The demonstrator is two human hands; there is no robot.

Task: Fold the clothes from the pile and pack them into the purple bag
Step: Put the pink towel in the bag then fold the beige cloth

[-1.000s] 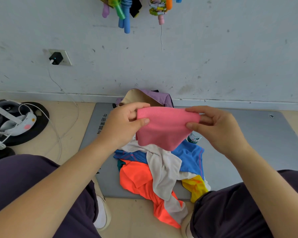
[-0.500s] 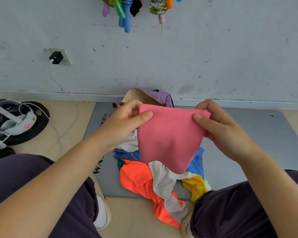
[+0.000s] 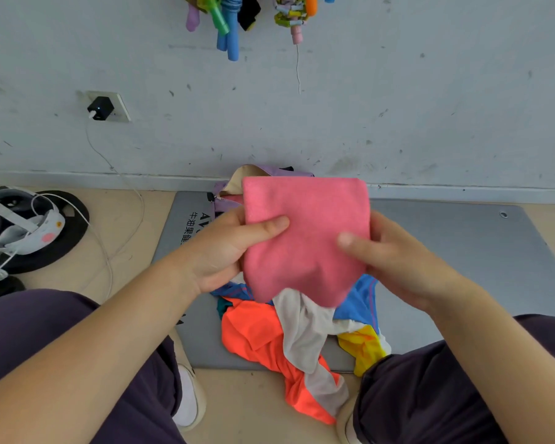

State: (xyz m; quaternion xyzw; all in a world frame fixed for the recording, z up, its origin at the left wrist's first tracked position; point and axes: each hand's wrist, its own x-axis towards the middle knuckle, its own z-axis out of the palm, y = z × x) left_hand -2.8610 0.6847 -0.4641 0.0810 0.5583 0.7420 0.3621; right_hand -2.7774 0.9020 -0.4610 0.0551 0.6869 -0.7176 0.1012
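Observation:
A folded pink cloth [image 3: 305, 225] is held upright in front of me, above the pile. My left hand [image 3: 228, 248] pinches its left side, thumb on the front. My right hand [image 3: 388, 254] grips its right side, thumb on the front and fingers behind. The purple bag [image 3: 269, 171] with a beige lining stands open by the wall, mostly hidden behind the pink cloth. The pile of clothes [image 3: 289, 334] lies on the grey mat [image 3: 462, 251] below: orange, white, blue and yellow pieces tangled together.
My knees in dark trousers frame the pile on both sides. A black round base with a white headset [image 3: 29, 232] and cable lies at the left. A wall socket with a charger [image 3: 101, 107] is on the wall. Coloured toys [image 3: 231, 24] hang above.
The pink cloth has been raised and turned upright, so it hangs taller and now hides most of the bag. Both hands have slid lower on its sides.

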